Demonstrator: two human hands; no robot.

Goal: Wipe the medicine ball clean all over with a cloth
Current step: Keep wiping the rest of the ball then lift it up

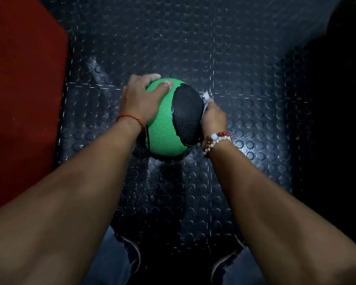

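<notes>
The floor [193, 38] here is dark rubber, studded all over with round bumps and shining a little where the light hits it. A red pad [25, 89] lies along the left edge, and the right side falls off into shadow.

The ball [162, 124] sits on the floor in the middle, just in front of the person's shoes [132, 256]. It is green with a black textured panel turned up and to the right.

The left hand [140, 99] grips the ball's upper left, its fingers wrapped over the far side and its thumb [164, 87] laid flat on the green top. A red thread [132, 118] circles that wrist.

The right hand [214, 120] is curled against the ball's right side, beside the black panel, holding a white cloth [206, 97] between palm and ball. Only a crumpled bit of the cloth pokes out past the fingers. A bead bracelet [214, 139] hangs on that wrist.
</notes>
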